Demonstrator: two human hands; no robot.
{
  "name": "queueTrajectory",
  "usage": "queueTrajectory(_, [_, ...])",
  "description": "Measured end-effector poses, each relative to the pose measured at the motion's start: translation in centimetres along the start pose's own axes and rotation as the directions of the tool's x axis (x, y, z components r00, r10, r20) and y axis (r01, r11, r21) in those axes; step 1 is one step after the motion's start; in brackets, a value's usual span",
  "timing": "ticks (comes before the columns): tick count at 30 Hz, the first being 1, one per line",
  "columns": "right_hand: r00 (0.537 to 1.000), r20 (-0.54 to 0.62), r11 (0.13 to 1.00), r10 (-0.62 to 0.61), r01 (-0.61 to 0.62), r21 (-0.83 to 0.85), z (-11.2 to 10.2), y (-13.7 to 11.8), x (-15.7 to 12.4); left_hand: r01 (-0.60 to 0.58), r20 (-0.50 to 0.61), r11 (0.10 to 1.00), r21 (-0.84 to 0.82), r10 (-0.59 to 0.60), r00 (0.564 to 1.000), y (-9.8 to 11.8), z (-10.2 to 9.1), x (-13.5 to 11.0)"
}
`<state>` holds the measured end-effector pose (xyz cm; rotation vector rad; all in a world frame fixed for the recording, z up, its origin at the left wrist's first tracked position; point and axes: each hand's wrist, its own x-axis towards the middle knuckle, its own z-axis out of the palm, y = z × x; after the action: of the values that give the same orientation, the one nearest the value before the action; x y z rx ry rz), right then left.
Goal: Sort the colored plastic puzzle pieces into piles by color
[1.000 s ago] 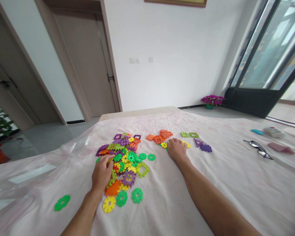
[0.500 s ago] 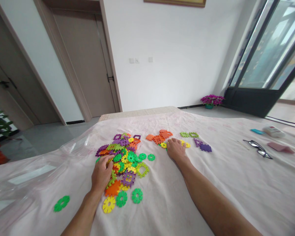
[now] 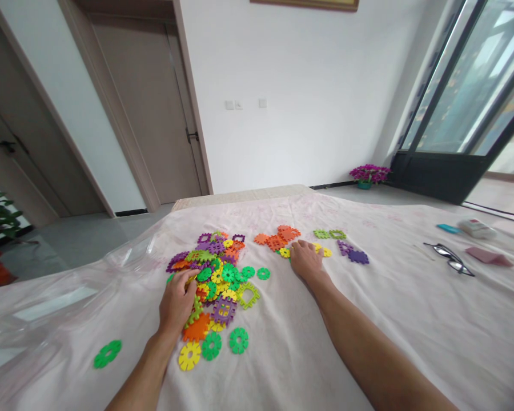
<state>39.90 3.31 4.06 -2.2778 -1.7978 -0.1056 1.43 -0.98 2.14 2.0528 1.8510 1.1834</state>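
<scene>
A pile of interlocking plastic toy pieces (image 3: 216,276) lies on the cloth, mixing notched round discs and toothed squares in green, yellow, purple and orange. My left hand (image 3: 180,294) rests on the pile's left edge with its fingers loosely apart, touching pieces there; the fingertips are partly hidden. Farther right, my right hand (image 3: 307,261) lies palm down with fingers stretched out, among small yellow discs (image 3: 325,252). What is under its palm is hidden. Just beyond it sit orange pieces (image 3: 278,240). Lime green squares (image 3: 329,234) and purple squares (image 3: 358,257) lie to its right.
Nearest to me are a loose green disc (image 3: 107,354) and a yellow disc (image 3: 189,356). Clear plastic packaging (image 3: 64,297) spreads along the left. On the right lie eyeglasses (image 3: 449,258), a pink cloth or case (image 3: 488,256), a blue item (image 3: 448,229) and a white pack (image 3: 477,229).
</scene>
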Motion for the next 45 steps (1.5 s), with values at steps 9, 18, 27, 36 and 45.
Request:
queueTrajectory(9, [1.000,-0.012,0.999,-0.006,0.007,0.035,0.1,0.0,0.1,0.000,-0.004,1.000,-0.013,0.000,1.000,0.0,0.0,0.0])
queueTrajectory(18, [0.999,-0.029,0.997,-0.032,0.034,0.071,0.4,0.1,0.1,-0.002,0.000,1.000,-0.004,0.002,1.000,0.2,-0.1,0.0])
queueTrajectory(27, [0.989,-0.091,0.969,-0.117,0.134,0.209,0.3,-0.1,0.8,-0.003,0.004,1.000,-0.009,0.003,1.000,0.1,-0.1,0.0])
queueTrajectory(36, [0.992,0.005,0.988,-0.130,0.129,0.079,0.5,-0.2,0.6,0.009,0.017,1.000,0.000,-0.009,1.000,-0.1,0.0,0.0])
queueTrajectory(45, [0.869,-0.026,0.785,-0.494,0.459,0.415,0.1,-0.9,-0.3,0.000,-0.003,1.000,-0.006,-0.001,1.000,0.1,-0.1,-0.1])
